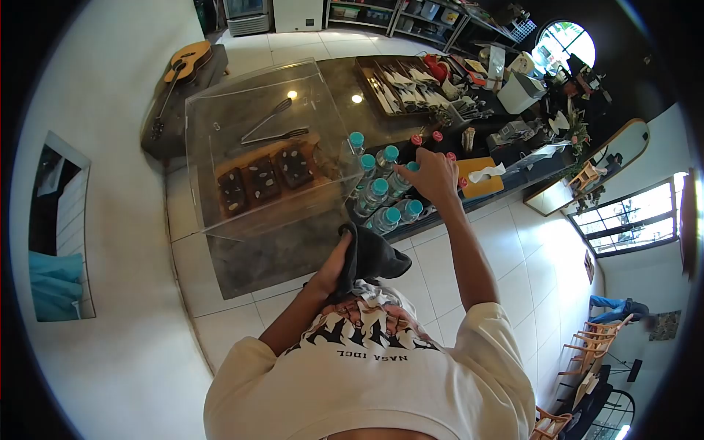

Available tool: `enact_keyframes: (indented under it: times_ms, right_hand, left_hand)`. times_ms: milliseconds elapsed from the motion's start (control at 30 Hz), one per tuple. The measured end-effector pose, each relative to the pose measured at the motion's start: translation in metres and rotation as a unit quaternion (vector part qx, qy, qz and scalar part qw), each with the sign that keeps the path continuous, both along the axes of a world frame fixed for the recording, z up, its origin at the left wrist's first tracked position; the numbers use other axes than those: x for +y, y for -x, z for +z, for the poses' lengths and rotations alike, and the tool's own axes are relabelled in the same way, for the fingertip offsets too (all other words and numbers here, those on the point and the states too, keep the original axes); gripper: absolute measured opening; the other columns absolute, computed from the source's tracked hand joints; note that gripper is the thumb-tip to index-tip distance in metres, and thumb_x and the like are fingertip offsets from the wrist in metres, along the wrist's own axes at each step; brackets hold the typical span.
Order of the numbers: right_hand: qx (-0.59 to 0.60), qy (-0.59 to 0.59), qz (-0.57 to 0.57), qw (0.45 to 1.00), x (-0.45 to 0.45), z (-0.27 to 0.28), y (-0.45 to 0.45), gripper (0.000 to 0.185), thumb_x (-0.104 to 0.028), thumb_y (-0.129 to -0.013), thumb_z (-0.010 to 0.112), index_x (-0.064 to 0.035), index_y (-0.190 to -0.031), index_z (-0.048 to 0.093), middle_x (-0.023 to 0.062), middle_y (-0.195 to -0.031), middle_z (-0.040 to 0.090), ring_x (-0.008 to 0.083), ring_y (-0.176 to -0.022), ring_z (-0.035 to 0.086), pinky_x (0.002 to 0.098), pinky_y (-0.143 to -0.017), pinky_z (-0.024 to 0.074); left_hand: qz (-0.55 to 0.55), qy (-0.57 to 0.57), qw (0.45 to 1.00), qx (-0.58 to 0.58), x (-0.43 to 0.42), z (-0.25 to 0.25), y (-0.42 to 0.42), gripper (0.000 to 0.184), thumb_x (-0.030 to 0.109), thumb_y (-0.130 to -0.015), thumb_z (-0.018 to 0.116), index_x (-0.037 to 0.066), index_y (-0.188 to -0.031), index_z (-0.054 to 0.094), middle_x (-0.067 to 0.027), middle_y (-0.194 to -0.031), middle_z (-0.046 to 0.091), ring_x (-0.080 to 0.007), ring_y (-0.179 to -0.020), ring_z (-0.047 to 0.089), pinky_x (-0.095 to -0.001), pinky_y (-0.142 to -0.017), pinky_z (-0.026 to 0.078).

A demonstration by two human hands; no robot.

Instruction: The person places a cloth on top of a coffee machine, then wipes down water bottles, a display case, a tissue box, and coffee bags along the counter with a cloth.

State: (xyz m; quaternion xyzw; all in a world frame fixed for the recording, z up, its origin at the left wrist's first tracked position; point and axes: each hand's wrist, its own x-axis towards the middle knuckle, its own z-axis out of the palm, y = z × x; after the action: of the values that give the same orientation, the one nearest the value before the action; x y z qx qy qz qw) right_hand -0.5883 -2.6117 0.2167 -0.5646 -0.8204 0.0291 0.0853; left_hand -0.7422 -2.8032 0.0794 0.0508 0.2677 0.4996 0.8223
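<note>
White walls, pale tiled floor point(429, 282), acoustic guitar point(192, 61), metal shelving point(359, 16), bright arched window point(566, 45), wooden chairs point(595, 343)

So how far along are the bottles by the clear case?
Looks done: the teal-capped bottles stand grouped beside the clear case. In hand: right hand at one teal cap; left hand holding a black cloth-like item. Left, probably: the right hand isn't clear of the bottles and the black item isn't set down; whether more bottles are due, I can't tell.

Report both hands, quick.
Left hand: closed on a black cloth item.
Right hand: fingers bent, at a teal-capped water bottle; whether it grips the bottle, I cannot tell.
</note>
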Motion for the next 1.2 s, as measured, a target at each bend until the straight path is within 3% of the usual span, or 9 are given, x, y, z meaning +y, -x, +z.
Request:
enact_keyframes:
  times_ms: [300,467,667,733,833,900,1100,1133,1200]
  right_hand:
    - [-0.051,-0.01,0.014,0.999,0.003,-0.016,0.002,0.05,-0.053,-0.076,0.07,-0.0037,-0.079,0.066,0.0151,-0.071,0.067,0.0332,-0.075,0.068,0.0443,-0.069,0.0499]
    - [-0.049,-0.032,0.028,0.998,0.0,-0.022,0.001,0.049,-0.054,-0.077,0.07,-0.0049,-0.082,0.065,0.0147,-0.07,0.066,0.0354,-0.074,0.066,0.0471,-0.07,0.0478]
    - [0.027,0.019,0.095,0.995,-0.007,-0.006,-0.012,0.039,-0.041,-0.08,0.072,-0.0066,-0.097,0.063,0.0144,-0.077,0.067,0.0348,-0.076,0.066,0.0467,-0.07,0.0478]
    - [0.055,0.085,0.142,0.985,-0.006,-0.004,-0.018,0.036,-0.032,-0.079,0.075,-0.0074,-0.102,0.064,0.0129,-0.081,0.067,0.0328,-0.077,0.066,0.0453,-0.071,0.048]
    - [0.055,0.088,0.134,0.986,-0.004,-0.004,-0.022,0.037,-0.028,-0.078,0.076,-0.0075,-0.106,0.065,0.0114,-0.08,0.068,0.031,-0.078,0.066,0.0429,-0.072,0.0487]
    - [0.047,0.091,0.121,0.987,-0.004,-0.002,-0.022,0.036,-0.028,-0.078,0.076,-0.0071,-0.106,0.065,0.0117,-0.079,0.068,0.0309,-0.078,0.066,0.0422,-0.072,0.0488]
    - [0.055,0.091,0.088,0.99,-0.002,-0.003,-0.02,0.035,-0.03,-0.077,0.076,-0.006,-0.101,0.067,0.0124,-0.076,0.069,0.0299,-0.075,0.067,0.0409,-0.07,0.0491]
    - [0.057,0.096,0.072,0.991,-0.002,-0.002,-0.019,0.035,-0.031,-0.077,0.077,-0.0056,-0.099,0.067,0.0125,-0.075,0.069,0.0298,-0.074,0.067,0.0411,-0.069,0.049]
    - [0.055,0.093,0.074,0.991,0.001,-0.003,-0.019,0.036,-0.032,-0.076,0.077,-0.0053,-0.097,0.067,0.0122,-0.075,0.069,0.0293,-0.073,0.067,0.041,-0.068,0.0487]
  left_hand:
    - [-0.005,0.055,0.997,0.055,0.003,0.01,0.0,0.058,0.048,-0.102,0.034,0.001,-0.127,0.055,-0.0157,-0.122,0.063,-0.0276,-0.113,0.061,-0.0401,-0.103,0.045]
    - [-0.001,0.024,1.0,0.018,0.005,-0.002,-0.002,0.057,0.048,-0.102,0.034,0.001,-0.127,0.054,-0.0156,-0.123,0.063,-0.0275,-0.114,0.061,-0.0401,-0.103,0.045]
    - [-0.001,0.017,1.0,0.004,0.007,-0.006,-0.003,0.057,0.048,-0.102,0.035,0.001,-0.128,0.054,-0.0161,-0.123,0.062,-0.0274,-0.114,0.061,-0.04,-0.104,0.044]
    - [-0.001,0.021,1.0,0.006,0.007,-0.006,-0.003,0.057,0.049,-0.102,0.036,0.001,-0.128,0.054,-0.0161,-0.123,0.062,-0.0274,-0.113,0.061,-0.0399,-0.104,0.044]
    - [-0.007,0.014,1.0,-0.009,0.006,-0.001,-0.004,0.057,0.049,-0.101,0.037,0.001,-0.128,0.054,-0.0161,-0.123,0.062,-0.0275,-0.113,0.061,-0.0401,-0.104,0.045]
    - [0.002,0.02,1.0,-0.001,0.007,0.0,-0.004,0.056,0.05,-0.101,0.039,0.002,-0.12,0.06,-0.0121,-0.112,0.068,-0.0224,-0.098,0.067,-0.0351,-0.089,0.053]
    - [0.006,0.018,1.0,0.001,0.007,-0.002,-0.005,0.056,0.051,-0.1,0.04,0.003,-0.119,0.061,-0.0113,-0.108,0.069,-0.022,-0.094,0.068,-0.0353,-0.086,0.054]
    - [0.006,0.019,1.0,0.002,0.007,-0.005,-0.005,0.056,0.051,-0.1,0.04,0.003,-0.119,0.061,-0.0113,-0.108,0.069,-0.022,-0.094,0.068,-0.0353,-0.086,0.054]
    - [-0.018,0.02,1.0,0.005,0.007,-0.008,-0.003,0.056,0.047,-0.102,0.037,0.0,-0.127,0.055,-0.0159,-0.122,0.063,-0.0279,-0.111,0.062,-0.0404,-0.102,0.046]
